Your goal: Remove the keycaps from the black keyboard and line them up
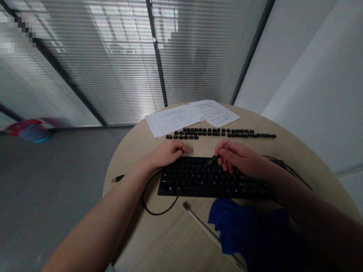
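A black keyboard [195, 182] lies on the round wooden table, its upper rows partly without keycaps. Over its upper middle, my right hand [234, 156] pinches a small dark tool [211, 161] whose tip points down-left at the keys. My left hand [169, 151] rests at the keyboard's upper left corner with its fingers curled; whether anything is inside them is hidden. Behind the keyboard, several loose black keycaps [218, 132] stand in rows.
Papers [176, 120] lie at the table's far edge. Nearer are a blue cloth [246, 226], a brush [204, 226] with a long pale handle, and a cable with a USB plug [117, 179]. A basket [35, 132] stands on the floor at left.
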Demonstrator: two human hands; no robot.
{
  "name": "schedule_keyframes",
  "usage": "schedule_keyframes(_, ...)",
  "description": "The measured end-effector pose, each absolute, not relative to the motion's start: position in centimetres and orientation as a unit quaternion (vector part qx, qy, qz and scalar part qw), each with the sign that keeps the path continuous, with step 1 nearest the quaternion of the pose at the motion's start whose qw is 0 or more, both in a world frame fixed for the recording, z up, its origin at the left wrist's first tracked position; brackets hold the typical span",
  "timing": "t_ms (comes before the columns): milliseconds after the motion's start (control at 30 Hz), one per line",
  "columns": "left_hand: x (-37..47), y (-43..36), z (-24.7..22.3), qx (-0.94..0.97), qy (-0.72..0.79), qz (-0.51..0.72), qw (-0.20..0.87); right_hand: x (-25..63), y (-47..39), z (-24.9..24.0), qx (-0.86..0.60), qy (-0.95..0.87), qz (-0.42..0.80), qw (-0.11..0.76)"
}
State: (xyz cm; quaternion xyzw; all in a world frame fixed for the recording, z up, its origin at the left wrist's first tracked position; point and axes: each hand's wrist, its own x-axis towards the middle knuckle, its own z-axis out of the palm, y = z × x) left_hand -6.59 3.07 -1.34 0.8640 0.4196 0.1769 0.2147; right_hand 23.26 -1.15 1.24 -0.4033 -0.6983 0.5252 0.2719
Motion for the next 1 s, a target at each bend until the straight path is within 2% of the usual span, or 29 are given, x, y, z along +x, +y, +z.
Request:
schedule_keyframes(400, -5.0, 2.0, -1.1, 0.891, 0.366, 0.137, 0.229, 21.8, -1.5, -1.1, -0.406, -0.742, 0.442, 0.299)
schedule_keyframes(533, -5.0, 2.0, -1.2, 0.892, 0.362, 0.133, 0.236, 21.8, -1.4, -1.6, -0.405, -0.740, 0.454, 0.286)
schedule_keyframes(667, -4.9, 1.9, -1.2, 0.892, 0.355, 0.130, 0.248, 21.6, -1.5, -1.8, -0.389, -0.782, 0.414, 0.256)
schedule_keyframes(767, -4.8, 1.9, -1.3, 0.892, 0.354, 0.126, 0.249, 21.3, -1.8, -2.0, -0.386, -0.791, 0.394, 0.265)
schedule_keyframes(1000, -4.7, 2.0, -1.5, 0.887, 0.358, 0.127, 0.263, 21.0, -1.7, -3.2, -0.409, -0.711, 0.481, 0.310)
